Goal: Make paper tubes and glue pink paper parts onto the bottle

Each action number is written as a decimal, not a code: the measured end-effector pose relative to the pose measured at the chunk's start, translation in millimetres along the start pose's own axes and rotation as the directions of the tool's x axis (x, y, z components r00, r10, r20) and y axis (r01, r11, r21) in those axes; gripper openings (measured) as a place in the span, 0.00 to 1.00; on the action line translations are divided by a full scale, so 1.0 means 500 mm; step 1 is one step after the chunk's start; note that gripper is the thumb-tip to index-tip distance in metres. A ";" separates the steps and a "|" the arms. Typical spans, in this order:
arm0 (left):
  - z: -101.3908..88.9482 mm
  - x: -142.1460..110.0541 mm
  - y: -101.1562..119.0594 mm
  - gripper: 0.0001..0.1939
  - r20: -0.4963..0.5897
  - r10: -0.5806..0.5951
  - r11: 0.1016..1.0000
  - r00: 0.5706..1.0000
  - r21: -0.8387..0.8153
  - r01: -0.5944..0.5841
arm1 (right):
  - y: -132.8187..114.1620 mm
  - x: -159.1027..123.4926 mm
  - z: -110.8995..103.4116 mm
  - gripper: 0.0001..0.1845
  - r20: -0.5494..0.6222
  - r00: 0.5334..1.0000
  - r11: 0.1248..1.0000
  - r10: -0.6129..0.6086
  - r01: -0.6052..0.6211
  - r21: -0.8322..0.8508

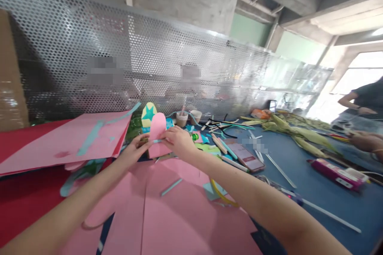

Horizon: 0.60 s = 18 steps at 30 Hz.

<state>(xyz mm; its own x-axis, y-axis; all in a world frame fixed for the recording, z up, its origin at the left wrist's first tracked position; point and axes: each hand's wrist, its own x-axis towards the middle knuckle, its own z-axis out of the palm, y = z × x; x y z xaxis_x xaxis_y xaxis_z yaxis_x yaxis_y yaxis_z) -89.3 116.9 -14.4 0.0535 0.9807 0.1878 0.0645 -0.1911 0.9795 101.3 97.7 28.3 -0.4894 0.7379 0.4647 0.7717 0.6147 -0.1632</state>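
My left hand (133, 149) and my right hand (177, 140) meet at the middle of the table. Together they pinch a pink egg-shaped foam cutout (157, 129) that stands upright between them. A thin light-blue strip (158, 140) runs across the cutout where my fingers close on it. Both hands have their fingers pressed together on the piece. Below my arms lie large pink foam sheets (179, 211) with a loose blue strip (171, 187) on them.
Red and pink sheets (60, 143) are stacked at the left. A yellow egg with a teal star (149, 114), small cups (182, 118), sticks, a phone (245, 156), green corn husks (296, 133) and a purple packet (336, 173) lie on the blue table. Another person's arm (356, 105) shows at far right.
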 end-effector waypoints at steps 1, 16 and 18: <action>0.001 0.000 0.003 0.34 0.004 -0.006 1.000 1.000 0.003 0.006 | -0.002 -0.001 -0.003 0.07 0.009 1.000 1.000 0.007 -0.007 0.001; 0.009 -0.024 0.021 0.28 0.000 -0.053 0.998 0.999 0.045 0.053 | 0.118 -0.399 -0.240 0.17 0.143 0.753 0.753 0.643 -0.586 -0.301; 0.011 -0.020 0.019 0.28 -0.005 -0.056 0.998 0.998 0.035 0.056 | 0.126 -0.461 -0.243 0.16 0.132 0.696 0.693 0.706 -0.640 -0.330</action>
<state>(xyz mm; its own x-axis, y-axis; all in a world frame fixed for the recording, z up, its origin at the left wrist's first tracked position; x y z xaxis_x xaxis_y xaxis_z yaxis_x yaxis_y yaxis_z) -83.7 105.0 -7.3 0.0449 0.9901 0.1332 0.1017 -0.1372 0.9853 312.2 -67.6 16.6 0.1505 0.9841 0.0937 0.9827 -0.1386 -0.1231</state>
